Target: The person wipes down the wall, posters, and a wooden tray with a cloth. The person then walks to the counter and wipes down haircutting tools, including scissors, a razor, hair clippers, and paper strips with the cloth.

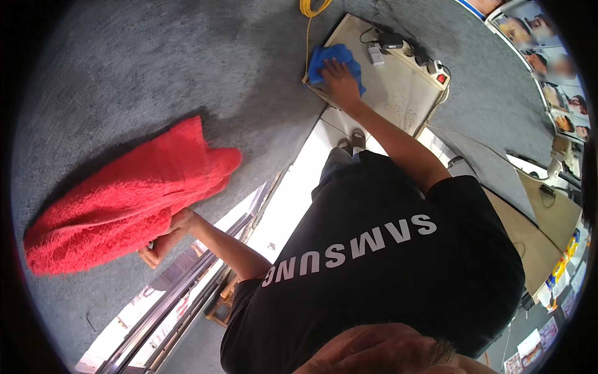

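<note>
My right hand (339, 78) lies on a bunched blue cloth (319, 61), with its fingers spread over it. That cloth rests at the corner of a pale panel (398, 93) that looks scuffed. On the left, a long red towel (131, 187) stretches over the grey surface. My left hand (167, 238) is at the towel's lower edge, fingers curled in against the fabric. Part of this hand is hidden by the towel, though its fingertips show below.
A white power strip (430, 70) with several plugs and a black adapter (390, 40) lies along the panel's edge. Yellow cable (314, 7) hangs near the corner. Metal rails (168, 324) run at lower left. Pictures (551, 59) line the right side.
</note>
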The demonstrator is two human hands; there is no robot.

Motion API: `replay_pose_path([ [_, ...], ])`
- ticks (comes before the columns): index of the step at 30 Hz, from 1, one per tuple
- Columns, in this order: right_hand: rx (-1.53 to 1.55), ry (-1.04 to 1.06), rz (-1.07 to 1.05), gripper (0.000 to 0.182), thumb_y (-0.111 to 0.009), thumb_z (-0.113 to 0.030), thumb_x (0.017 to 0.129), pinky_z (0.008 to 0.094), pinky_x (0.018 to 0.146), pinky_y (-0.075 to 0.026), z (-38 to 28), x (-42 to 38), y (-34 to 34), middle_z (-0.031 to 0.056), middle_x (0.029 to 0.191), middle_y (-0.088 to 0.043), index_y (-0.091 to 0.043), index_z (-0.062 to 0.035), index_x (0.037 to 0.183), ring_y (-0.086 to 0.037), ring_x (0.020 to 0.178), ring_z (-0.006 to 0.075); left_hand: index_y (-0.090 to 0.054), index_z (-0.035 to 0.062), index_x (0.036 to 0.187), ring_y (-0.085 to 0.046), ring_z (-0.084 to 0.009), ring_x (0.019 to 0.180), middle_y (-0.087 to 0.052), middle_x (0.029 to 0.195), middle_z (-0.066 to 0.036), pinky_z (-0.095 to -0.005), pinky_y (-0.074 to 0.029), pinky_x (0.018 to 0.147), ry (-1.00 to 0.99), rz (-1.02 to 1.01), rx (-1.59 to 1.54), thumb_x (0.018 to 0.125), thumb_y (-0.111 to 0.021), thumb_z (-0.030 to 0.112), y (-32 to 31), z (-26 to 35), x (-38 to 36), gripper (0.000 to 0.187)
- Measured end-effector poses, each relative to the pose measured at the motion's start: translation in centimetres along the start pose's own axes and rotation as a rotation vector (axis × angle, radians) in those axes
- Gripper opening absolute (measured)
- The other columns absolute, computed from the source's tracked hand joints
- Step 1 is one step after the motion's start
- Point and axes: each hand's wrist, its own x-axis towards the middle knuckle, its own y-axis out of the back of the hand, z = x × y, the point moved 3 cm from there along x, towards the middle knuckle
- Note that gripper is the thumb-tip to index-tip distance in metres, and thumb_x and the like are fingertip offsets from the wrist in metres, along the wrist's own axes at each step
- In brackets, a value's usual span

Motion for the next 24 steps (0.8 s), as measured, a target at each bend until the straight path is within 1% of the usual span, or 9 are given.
replay_pose_path([
  [5,0.116,0.104,-0.148,0.048,-0.059,-0.002,0.086,0.0502,0.119,-0.037,-0.8,-5.0,4.5,0.0125,0.150,-0.055,-0.063,-0.0119,0.132,-0.047,0.144,0.0317,-0.044,-0.0016,0.113,-0.039,-0.0229,0.097,-0.032,0.110,-0.010,-0.0427,-0.037,0.088,0.006,-0.001,-0.034,0.105,-0.044,0.059,-0.5,0.0,-0.1,0.061],
  [7,0.140,0.124,-0.207,0.052,-0.060,0.000,0.084,0.0491,0.120,-0.036,0.1,-7.0,6.9,0.0112,0.151,-0.055,-0.063,-0.0129,0.134,-0.045,0.145,0.0295,-0.044,-0.0016,0.113,-0.039,-0.0229,0.097,-0.032,0.110,-0.010,-0.0428,-0.037,0.088,0.011,0.001,-0.050,0.105,-0.044,0.059,-0.8,0.0,-0.2,0.061],
  [10,0.122,0.087,-0.267,0.056,-0.060,0.003,0.083,0.0483,0.121,-0.036,2.8,-10.1,9.8,0.0103,0.152,-0.054,-0.062,-0.0142,0.136,-0.044,0.146,0.0287,-0.044,-0.0016,0.113,-0.039,-0.0230,0.098,-0.032,0.110,-0.010,-0.0428,-0.037,0.088,0.015,0.005,-0.067,0.105,-0.044,0.059,-0.9,-0.1,-0.2,0.061],
  [13,0.112,-0.012,-0.220,0.055,-0.059,0.004,0.084,0.0487,0.121,-0.036,5.7,-12.2,12.8,0.0118,0.152,-0.054,-0.062,-0.0137,0.136,-0.044,0.146,0.0304,-0.043,-0.0017,0.114,-0.039,-0.0230,0.098,-0.032,0.110,-0.011,-0.0429,-0.037,0.088,0.019,0.009,-0.078,0.105,-0.044,0.059,-1.2,-0.1,-0.2,0.061],
  [17,-0.051,-0.267,-0.106,0.053,-0.057,0.004,0.085,0.0501,0.121,-0.036,9.8,-12.3,13.7,0.0138,0.152,-0.053,-0.060,-0.0116,0.136,-0.046,0.144,0.0335,-0.043,-0.0017,0.114,-0.039,-0.0231,0.098,-0.032,0.110,-0.011,-0.0430,-0.037,0.088,0.021,0.016,-0.082,0.105,-0.044,0.059,-1.2,-0.1,-0.3,0.061],
  [20,-0.012,-0.335,0.014,0.064,-0.058,0.009,0.079,0.0501,0.121,-0.034,12.5,-11.0,12.6,0.0143,0.155,-0.050,-0.057,-0.0096,0.139,-0.043,0.146,0.0353,-0.043,-0.0018,0.114,-0.039,-0.0231,0.098,-0.032,0.110,-0.011,-0.0430,-0.037,0.088,0.032,0.015,-0.089,0.105,-0.045,0.059,-1.4,-0.2,-0.4,0.061],
  [24,0.004,-0.364,-0.005,0.057,-0.055,0.007,0.084,0.0476,0.121,-0.035,13.5,-10.9,12.2,0.0163,0.154,-0.050,-0.057,-0.0088,0.139,-0.041,0.147,0.0355,-0.043,-0.0018,0.114,-0.039,-0.0232,0.098,-0.032,0.110,-0.011,-0.0431,-0.037,0.088,0.030,0.027,-0.101,0.105,-0.045,0.059,-1.1,-0.5,-0.1,0.061],
])
